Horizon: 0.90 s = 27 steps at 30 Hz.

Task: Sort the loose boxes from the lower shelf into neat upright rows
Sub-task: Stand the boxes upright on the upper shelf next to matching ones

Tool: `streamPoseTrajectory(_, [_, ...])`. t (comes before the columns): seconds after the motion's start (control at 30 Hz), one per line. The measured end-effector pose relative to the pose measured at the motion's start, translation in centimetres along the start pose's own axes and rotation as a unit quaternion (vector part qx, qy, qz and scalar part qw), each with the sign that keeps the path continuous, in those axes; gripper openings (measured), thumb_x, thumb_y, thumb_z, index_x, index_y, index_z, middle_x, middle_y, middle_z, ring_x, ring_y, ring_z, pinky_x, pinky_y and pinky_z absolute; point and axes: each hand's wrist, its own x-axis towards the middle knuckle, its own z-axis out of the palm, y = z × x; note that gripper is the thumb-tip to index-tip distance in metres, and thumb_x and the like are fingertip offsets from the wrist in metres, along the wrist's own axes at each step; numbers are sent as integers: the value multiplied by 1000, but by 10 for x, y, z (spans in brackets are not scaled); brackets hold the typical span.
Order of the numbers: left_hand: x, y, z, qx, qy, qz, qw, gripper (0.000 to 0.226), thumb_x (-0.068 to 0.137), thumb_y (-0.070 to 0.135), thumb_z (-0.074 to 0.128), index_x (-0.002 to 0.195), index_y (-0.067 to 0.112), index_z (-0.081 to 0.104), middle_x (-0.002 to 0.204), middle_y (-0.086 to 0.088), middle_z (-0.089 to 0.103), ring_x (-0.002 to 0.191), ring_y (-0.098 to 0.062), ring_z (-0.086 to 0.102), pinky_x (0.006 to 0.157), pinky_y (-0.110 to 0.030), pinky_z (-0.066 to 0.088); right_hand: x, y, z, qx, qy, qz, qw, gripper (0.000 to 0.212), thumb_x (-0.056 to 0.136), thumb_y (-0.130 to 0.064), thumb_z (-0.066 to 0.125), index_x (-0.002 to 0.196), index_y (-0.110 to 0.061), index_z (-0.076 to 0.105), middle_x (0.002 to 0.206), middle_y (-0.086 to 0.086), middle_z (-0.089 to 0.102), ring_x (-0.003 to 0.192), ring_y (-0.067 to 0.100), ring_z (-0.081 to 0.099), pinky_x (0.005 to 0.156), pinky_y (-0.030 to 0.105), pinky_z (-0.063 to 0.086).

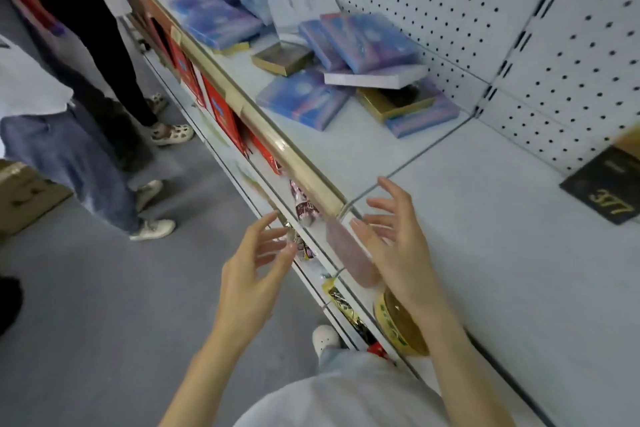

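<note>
- Both hands are up in front of the shelf (502, 253) edge, and neither holds anything.
- Left hand (254, 274) hangs over the floor (86, 322) just off the shelf front, fingers spread and loosely bent.
- Right hand (398, 250) hovers over the near shelf edge, fingers fanned out, palm facing left towards the other hand.
- The boxes (367, 42) sit far left on the shelf against the pegboard (519, 28): a loose blue heap, some flat, some tilted across each other, well apart from both hands.
- A few gold-edged ones are mixed into the heap.
- Far right, a black box (604, 187) with gold figures 377 lies alone.
- Below, red packs (221, 107) line the lower tier; a round tin (398, 322) shows under the right wrist.
- Two bystanders' legs (86, 156) stand at left.
</note>
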Motion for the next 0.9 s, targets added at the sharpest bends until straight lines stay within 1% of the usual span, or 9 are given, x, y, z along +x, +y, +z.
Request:
streamPoseTrajectory(0.13, [80, 0, -11, 17, -5, 21, 1000, 43, 87, 21, 64, 121, 44, 51, 107, 16, 66, 97, -2, 63, 84, -9, 45, 79, -18, 11, 44, 57, 21, 997, 53, 90, -27, 64, 135, -37, 39, 117, -15, 54, 102, 2, 58, 80, 15, 49])
streamPoseTrajectory(0.27, [151, -10, -20, 30, -14, 39, 999, 40, 89, 26, 65, 126, 35, 53, 112, 16, 64, 103, -4, 61, 91, -19, 46, 141, -25, 17, 96, 164, 58, 980, 38, 91, -28, 63, 124, -32, 46, 114, -1, 60, 106, 19, 61, 91, 35, 51])
streamPoseTrajectory(0.3, [171, -12, -22, 38, -20, 50, 998, 39, 89, 28, 64, 127, 32, 53, 114, 16, 63, 107, -2, 59, 93, -20, 46, 155, -26, 18, 106, 194, 73, 973, 35, 92, -27, 63, 122, -30, 46, 112, -1, 61, 105, 20, 62, 92, 36, 52])
streamPoseTrajectory(0.4, [239, -18, -29, 49, -45, 77, 995, 41, 89, 34, 63, 128, 28, 54, 121, 12, 61, 114, 1, 54, 98, -23, 43, 195, -29, 23, 149, 286, 104, 941, 34, 94, -24, 61, 122, -23, 42, 106, -1, 60, 96, 15, 64, 85, 29, 53])
streamPoseTrajectory(0.5, [303, -20, -41, 86, -96, 131, 983, 48, 84, 42, 58, 129, 23, 54, 124, 10, 58, 114, -3, 52, 98, -21, 39, 230, -34, 27, 189, 381, 116, 898, 42, 94, -27, 60, 130, -21, 38, 107, 1, 61, 90, 14, 64, 83, 28, 54])
streamPoseTrajectory(0.6, [360, -17, -55, 93, -140, 176, 970, 49, 84, 42, 57, 127, 19, 55, 121, 10, 56, 111, -3, 49, 94, -10, 33, 260, -40, 31, 263, 420, 128, 859, 46, 95, -27, 58, 135, -14, 40, 119, 8, 63, 100, 18, 67, 89, 32, 54])
streamPoseTrajectory(0.67, [395, -17, -60, 92, -165, 186, 964, 47, 84, 39, 57, 127, 19, 55, 120, 11, 55, 112, -5, 49, 94, -9, 31, 274, -39, 36, 322, 421, 133, 837, 42, 98, -22, 53, 137, -9, 45, 125, 13, 63, 108, 24, 66, 96, 42, 52])
streamPoseTrajectory(0.77, [438, -22, -54, 102, -202, 207, 952, 45, 86, 38, 55, 126, 16, 55, 123, 7, 56, 117, -11, 49, 96, -14, 31, 280, -39, 45, 352, 451, 133, 809, 36, 98, -13, 48, 131, 3, 51, 120, 19, 64, 109, 31, 65, 93, 49, 53])
streamPoseTrajectory(0.9, [466, -36, -35, 179, -284, 222, 915, 70, 84, 57, 44, 136, 12, 49, 144, -7, 46, 133, -21, 40, 108, -25, 26, 267, -43, 62, 370, 499, 154, 769, 21, 91, -1, 49, 109, 4, 60, 101, 17, 69, 102, 32, 67, 83, 40, 58])
